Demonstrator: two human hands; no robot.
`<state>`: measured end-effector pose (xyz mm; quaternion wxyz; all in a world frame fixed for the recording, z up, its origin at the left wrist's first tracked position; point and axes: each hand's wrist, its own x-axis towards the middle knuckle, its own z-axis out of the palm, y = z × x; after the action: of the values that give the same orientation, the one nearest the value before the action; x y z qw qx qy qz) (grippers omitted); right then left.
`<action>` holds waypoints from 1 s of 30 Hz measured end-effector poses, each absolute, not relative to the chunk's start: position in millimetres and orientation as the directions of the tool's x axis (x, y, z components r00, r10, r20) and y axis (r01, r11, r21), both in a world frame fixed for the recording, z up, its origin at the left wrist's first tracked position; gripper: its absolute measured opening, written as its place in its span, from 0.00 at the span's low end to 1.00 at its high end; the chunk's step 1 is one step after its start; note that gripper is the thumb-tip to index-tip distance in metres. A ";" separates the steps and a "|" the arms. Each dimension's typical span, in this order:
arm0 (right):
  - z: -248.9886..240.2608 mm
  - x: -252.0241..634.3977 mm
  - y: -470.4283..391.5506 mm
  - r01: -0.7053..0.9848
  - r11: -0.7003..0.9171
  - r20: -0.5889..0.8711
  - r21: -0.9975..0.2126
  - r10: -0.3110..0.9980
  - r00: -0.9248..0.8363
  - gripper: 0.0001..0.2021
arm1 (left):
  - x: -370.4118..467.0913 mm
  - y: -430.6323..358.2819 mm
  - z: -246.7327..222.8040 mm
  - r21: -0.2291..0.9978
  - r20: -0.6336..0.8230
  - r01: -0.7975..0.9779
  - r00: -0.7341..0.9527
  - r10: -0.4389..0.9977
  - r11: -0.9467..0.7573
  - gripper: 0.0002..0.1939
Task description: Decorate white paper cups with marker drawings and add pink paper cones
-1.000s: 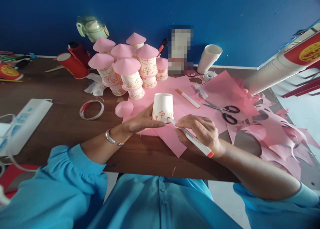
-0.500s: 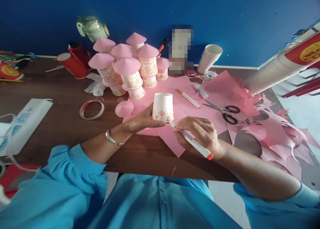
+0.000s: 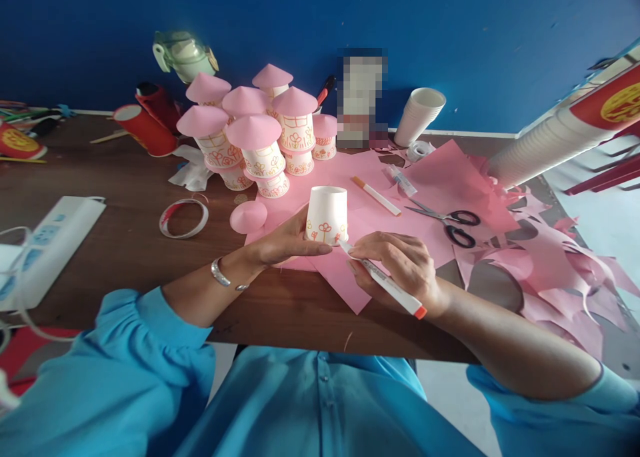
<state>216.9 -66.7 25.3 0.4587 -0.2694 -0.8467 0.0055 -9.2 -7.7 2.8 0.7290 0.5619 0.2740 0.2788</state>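
Observation:
My left hand (image 3: 290, 237) is closed around an upside-down white paper cup (image 3: 327, 210), its thumb along the lower edge. Red and yellow flowers are drawn near the cup's rim. Between the fingers of my right hand (image 3: 400, 264) is a white marker (image 3: 395, 289) with an orange-red end. The marker's tip meets the cup low on its right side. Behind the cup, another white marker (image 3: 376, 196) with orange ends lies on pink paper (image 3: 345, 284). A small pink paper cone (image 3: 249, 217) rests left of the cup.
Paper-cup houses with pink cone roofs (image 3: 254, 132) stand at the back. Open scissors (image 3: 445, 220), a glue stick (image 3: 401, 180) and pink offcuts (image 3: 560, 277) lie to the right. A tape roll (image 3: 183, 218) and a power strip (image 3: 50, 250) sit left. White cups (image 3: 420, 116) are stacked by the wall.
The cup has shifted and turned very slightly to the right in my left hand. My right hand keeps the marker at nearly the same place.

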 end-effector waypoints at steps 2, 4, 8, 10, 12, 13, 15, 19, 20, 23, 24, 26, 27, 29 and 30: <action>25.1 217.4 -66.7 0.453 0.853 0.771 -0.259 0.465 -0.435 0.12 | -8.9 -7.8 2.5 0.972 -0.089 -0.094 0.698 0.711 0.213 0.35; 25.3 217.9 -66.5 0.454 0.851 0.766 -0.263 0.471 -0.438 0.13 | -8.6 -7.7 2.1 0.973 -0.087 -0.093 0.702 0.707 0.212 0.35; 26.1 218.2 -65.7 0.436 0.863 0.767 -0.257 0.457 -0.452 0.13 | -8.2 -7.6 1.7 0.976 -0.081 -0.087 0.698 0.711 0.197 0.35; 26.5 218.0 -65.5 0.428 0.867 0.763 -0.255 0.452 -0.462 0.13 | -8.3 -7.7 1.9 0.977 -0.078 -0.087 0.695 0.715 0.192 0.35; 26.6 217.7 -65.5 0.426 0.868 0.762 -0.255 0.451 -0.464 0.12 | -8.5 -7.8 2.4 0.977 -0.081 -0.085 0.695 0.714 0.194 0.35; 26.6 217.4 -65.6 0.426 0.868 0.764 -0.255 0.451 -0.462 0.12 | -8.6 -7.9 2.8 0.977 -0.086 -0.082 0.697 0.712 0.198 0.35; 26.7 217.1 -65.8 0.422 0.870 0.765 -0.255 0.449 -0.462 0.11 | -8.6 -8.0 3.7 0.975 -0.098 -0.075 0.700 0.707 0.210 0.35; 27.4 217.0 -65.8 0.413 0.872 0.762 -0.263 0.451 -0.465 0.10 | -8.5 -8.0 4.9 0.972 -0.108 -0.076 0.699 0.707 0.224 0.34; 27.6 217.1 -65.8 0.414 0.871 0.761 -0.265 0.453 -0.465 0.10 | -8.4 -7.9 4.8 0.971 -0.107 -0.078 0.699 0.707 0.224 0.34; 27.6 217.1 -65.7 0.413 0.870 0.758 -0.268 0.455 -0.468 0.09 | -8.8 -7.5 3.5 0.970 -0.101 -0.088 0.702 0.705 0.226 0.34; 27.6 216.9 -65.7 0.414 0.870 0.758 -0.268 0.456 -0.467 0.09 | -9.1 -7.4 2.9 0.970 -0.098 -0.092 0.702 0.705 0.226 0.34; 27.5 216.4 -65.9 0.414 0.870 0.758 -0.268 0.455 -0.467 0.09 | -9.6 -7.3 1.9 0.968 -0.094 -0.102 0.704 0.704 0.230 0.34; 27.6 216.2 -66.0 0.415 0.869 0.757 -0.269 0.457 -0.467 0.09 | -9.8 -7.2 1.6 0.967 -0.089 -0.109 0.703 0.705 0.231 0.34; 28.3 216.1 -66.1 0.416 0.867 0.754 -0.274 0.462 -0.466 0.09 | -10.2 -7.1 1.2 0.966 -0.078 -0.122 0.702 0.708 0.228 0.34; 28.9 216.3 -66.1 0.415 0.867 0.754 -0.275 0.463 -0.467 0.09 | -10.3 -7.0 1.1 0.966 -0.077 -0.124 0.701 0.709 0.227 0.35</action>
<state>216.3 -66.1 28.9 0.4481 -0.2564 -0.8560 0.0266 -10.3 -7.0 1.1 0.7374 0.5540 0.2641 0.2821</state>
